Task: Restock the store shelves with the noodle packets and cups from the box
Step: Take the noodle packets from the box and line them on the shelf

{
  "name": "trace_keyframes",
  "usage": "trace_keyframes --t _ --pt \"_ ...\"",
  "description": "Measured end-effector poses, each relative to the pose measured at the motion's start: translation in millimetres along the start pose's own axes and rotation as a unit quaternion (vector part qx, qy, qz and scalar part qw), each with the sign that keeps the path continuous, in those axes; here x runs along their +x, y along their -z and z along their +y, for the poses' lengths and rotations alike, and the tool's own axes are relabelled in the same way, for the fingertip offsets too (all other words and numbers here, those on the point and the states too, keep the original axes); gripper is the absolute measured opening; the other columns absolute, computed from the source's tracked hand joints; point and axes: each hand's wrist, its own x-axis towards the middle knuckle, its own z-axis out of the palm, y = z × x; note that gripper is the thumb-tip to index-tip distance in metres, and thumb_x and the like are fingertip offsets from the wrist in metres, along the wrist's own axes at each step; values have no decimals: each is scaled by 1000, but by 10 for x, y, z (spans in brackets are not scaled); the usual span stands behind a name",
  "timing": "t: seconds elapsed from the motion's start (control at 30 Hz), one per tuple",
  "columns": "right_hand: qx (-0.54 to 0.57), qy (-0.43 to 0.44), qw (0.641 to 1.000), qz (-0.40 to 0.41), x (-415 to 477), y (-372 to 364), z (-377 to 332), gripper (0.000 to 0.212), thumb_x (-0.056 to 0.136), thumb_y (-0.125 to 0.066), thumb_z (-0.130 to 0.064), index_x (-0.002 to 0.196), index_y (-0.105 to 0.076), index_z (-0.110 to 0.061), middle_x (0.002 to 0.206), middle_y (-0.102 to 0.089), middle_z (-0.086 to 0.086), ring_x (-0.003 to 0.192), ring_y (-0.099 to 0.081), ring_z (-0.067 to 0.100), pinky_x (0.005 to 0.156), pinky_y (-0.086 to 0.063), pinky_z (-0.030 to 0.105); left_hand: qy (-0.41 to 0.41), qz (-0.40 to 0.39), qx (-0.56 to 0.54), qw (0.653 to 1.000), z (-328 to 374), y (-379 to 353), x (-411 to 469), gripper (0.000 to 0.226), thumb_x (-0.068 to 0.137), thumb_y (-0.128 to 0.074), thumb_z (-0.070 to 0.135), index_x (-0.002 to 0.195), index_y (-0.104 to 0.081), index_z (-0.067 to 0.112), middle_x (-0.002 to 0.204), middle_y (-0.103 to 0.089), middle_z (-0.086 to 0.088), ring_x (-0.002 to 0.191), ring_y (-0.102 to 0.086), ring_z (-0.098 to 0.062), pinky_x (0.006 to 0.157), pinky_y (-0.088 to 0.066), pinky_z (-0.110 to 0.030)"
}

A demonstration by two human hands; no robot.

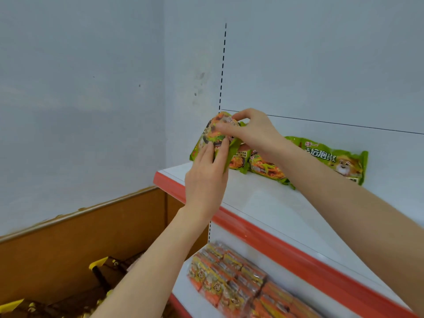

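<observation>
Both my hands hold a green noodle packet (212, 136) upright at the left end of the top shelf (263, 203), against the back panel. My left hand (205, 177) grips its lower edge from below. My right hand (250, 127) pinches its top edge. More green noodle packets (332, 159) lean against the back panel to the right, partly hidden behind my right wrist. The cardboard box (68, 244) sits low at the left with dark and yellow packets (107, 269) inside.
The top shelf has a red front strip (275, 244). On the shelf below lie orange multipacks of noodles (241, 283). A pale wall fills the left side, and a slotted upright (222, 65) runs up the back panel.
</observation>
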Motion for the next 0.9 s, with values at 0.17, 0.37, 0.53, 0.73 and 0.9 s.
trace_keyframes --t 0.17,0.37,0.53,0.73,0.9 --pt "33 -21 999 18 104 288 257 32 76 -72 -6 102 -57 -17 84 -63 10 67 -63 21 62 -55 32 -62 -87 -71 992 3 -200 -138 53 86 -49 36 125 -56 2 127 -54 -27 117 -54 -42 86 -50 -49" --pt "-33 -36 996 75 248 681 518 30 77 -69 -5 100 -59 -21 101 -59 10 72 -60 17 43 -47 15 24 -334 -18 942 -87 -300 -318 45 98 -33 45 127 -54 18 139 -49 -3 140 -28 -23 112 -18 -48" --pt "-25 -63 993 94 338 853 764 31 78 -68 -5 103 -60 -21 109 -57 10 66 -60 14 56 -46 30 59 -367 -23 928 -104 -352 -366 45 99 -28 43 77 -54 13 93 -65 0 130 -42 -23 112 -18 -53" --pt "229 -64 968 79 339 712 769 32 82 -59 4 111 -56 -10 89 -63 8 73 -62 19 51 -56 27 253 -156 -232 926 -5 -302 -38 57 89 -53 46 132 -47 10 131 -55 -6 120 -51 -19 96 -38 -25" --pt "356 -69 932 25 327 416 713 41 82 -56 4 122 -51 -4 104 -64 15 87 -64 26 77 -55 44 379 -76 -491 780 142 -260 247 32 85 -64 30 110 -46 19 110 -63 -5 87 -62 -13 70 -50 -24"
